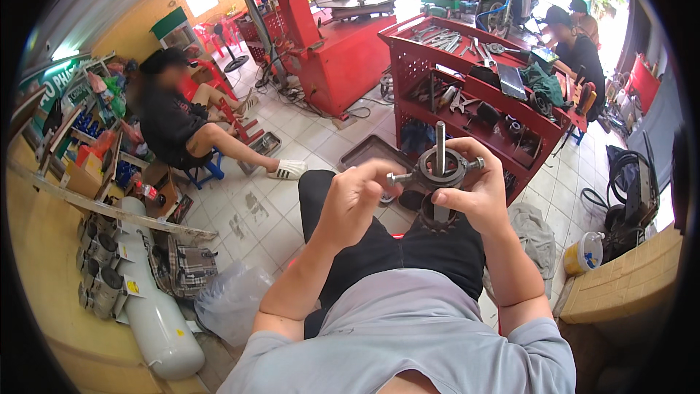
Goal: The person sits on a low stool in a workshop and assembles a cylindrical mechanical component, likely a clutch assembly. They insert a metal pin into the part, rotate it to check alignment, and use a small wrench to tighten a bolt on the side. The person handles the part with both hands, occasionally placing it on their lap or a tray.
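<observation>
Above my lap my right hand (477,190) grips a dark metal ring-shaped part (446,175) with bolts sticking out of its sides. A bright steel rod (440,147) stands upright through its middle, and a toothed round piece (437,225) shows beneath it. My right thumb presses on the near rim while the fingers wrap round the far right side. My left hand (356,201), a little blurred, has its thumb and fingers curled at the head of the left side bolt (397,178).
A red tool trolley (474,113) with wrenches on top stands just ahead. A metal tray (373,152) lies on the tiled floor beyond my knees. One person (175,109) sits on a blue stool at left; others sit at far right. A grey cylinder tank (157,314) lies at lower left.
</observation>
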Tool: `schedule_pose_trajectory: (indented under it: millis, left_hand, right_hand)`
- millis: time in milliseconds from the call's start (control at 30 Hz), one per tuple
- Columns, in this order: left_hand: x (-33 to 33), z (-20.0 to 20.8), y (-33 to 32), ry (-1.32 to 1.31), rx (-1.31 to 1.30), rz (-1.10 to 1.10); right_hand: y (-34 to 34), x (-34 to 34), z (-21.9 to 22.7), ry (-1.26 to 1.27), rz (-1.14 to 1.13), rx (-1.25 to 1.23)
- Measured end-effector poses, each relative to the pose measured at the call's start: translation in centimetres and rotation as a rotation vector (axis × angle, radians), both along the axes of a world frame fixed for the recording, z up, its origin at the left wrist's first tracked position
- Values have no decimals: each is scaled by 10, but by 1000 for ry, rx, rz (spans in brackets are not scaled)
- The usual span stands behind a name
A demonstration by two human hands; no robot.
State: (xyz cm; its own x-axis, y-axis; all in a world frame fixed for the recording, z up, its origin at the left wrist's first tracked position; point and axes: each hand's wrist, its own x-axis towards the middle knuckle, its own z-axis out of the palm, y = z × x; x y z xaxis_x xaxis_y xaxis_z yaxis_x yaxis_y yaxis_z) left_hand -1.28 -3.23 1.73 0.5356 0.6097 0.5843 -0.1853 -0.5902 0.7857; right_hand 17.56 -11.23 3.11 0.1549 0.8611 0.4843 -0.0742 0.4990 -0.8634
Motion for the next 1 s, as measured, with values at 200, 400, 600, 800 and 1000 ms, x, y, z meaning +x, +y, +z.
schedule_pose_trajectory:
  millis: [200,400,600,800,1000]
  left_hand:
    - [-4,-4,-1,75,66,97]
    - [8,2,-10,-215,-10,49]
    - [-5,1,-1,102,-37,70]
    - [4,1,-7,-110,111,69]
    - [-9,-6,7,131,27,-41]
  right_hand:
    - [0,1,0,22,-4,0]
    - [1,-1,-1,33,-18,10]
    - [1,3,-1,-19,-20,8]
    - [3,1,-1,5,5,16]
    - [2,4,-1,-25,-1,27]
